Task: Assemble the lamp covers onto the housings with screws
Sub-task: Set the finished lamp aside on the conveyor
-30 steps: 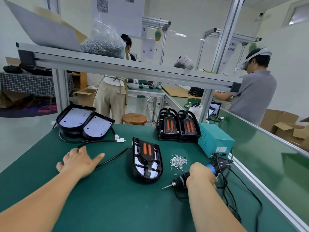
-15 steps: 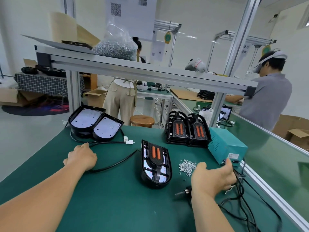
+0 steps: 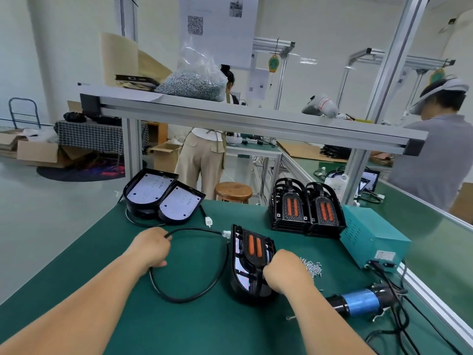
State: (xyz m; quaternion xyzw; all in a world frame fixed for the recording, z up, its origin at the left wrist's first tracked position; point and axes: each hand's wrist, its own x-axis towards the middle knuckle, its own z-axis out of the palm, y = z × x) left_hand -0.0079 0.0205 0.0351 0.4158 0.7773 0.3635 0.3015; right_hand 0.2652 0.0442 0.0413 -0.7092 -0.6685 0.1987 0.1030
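A black lamp (image 3: 249, 262) with a cover showing two orange strips lies tilted on the green mat in front of me. My right hand (image 3: 285, 271) grips its near right side. My left hand (image 3: 151, 248) is closed on the lamp's black cable (image 3: 197, 293), which loops across the mat to a white connector at the lamp's far end. A small pile of screws (image 3: 312, 268) lies just right of the lamp. The blue-and-black electric screwdriver (image 3: 358, 303) rests on the mat at the right, with no hand on it.
Two open housings (image 3: 163, 198) with white boards sit at the far left. Two stacks of black covers (image 3: 305, 210) stand at the back. A teal power box (image 3: 372, 242) and tangled wires occupy the right edge. A shelf overhead holds a bag of screws (image 3: 194, 82). Two people work behind.
My right hand let go of the screwdriver, which now lies on the mat, and took hold of the lamp. My left hand closed on the cable. The lamp now sits tilted.
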